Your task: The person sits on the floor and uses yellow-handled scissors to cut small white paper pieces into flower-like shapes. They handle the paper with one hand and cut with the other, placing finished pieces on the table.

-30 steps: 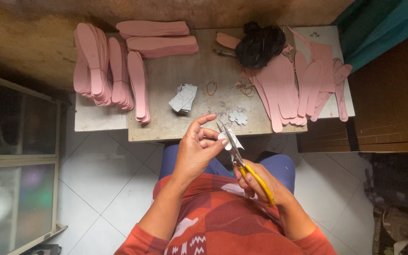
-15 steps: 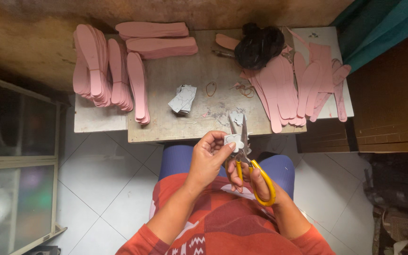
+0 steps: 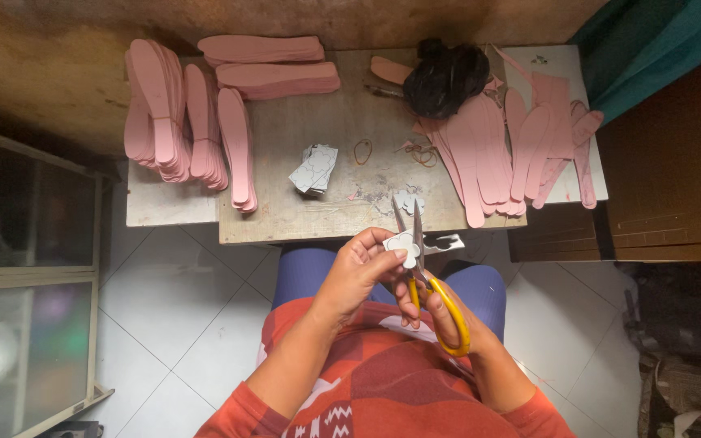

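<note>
we see left hand (image 3: 360, 272) pinching small white cutout (image 3: 406, 246); right hand (image 3: 436, 312) closed in yellow scissors (image 3: 425, 276), blades partly open at cutout edge.

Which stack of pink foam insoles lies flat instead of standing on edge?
The pair of flat pink insole stacks at the table's far edge; the left-side ones stand on edge.

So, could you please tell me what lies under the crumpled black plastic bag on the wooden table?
Under the crumpled black plastic bag lie flat pink sole-shaped cutouts, fanned toward the wooden table front, plus one poking out left. Their upper ends are hidden beneath it.
</note>
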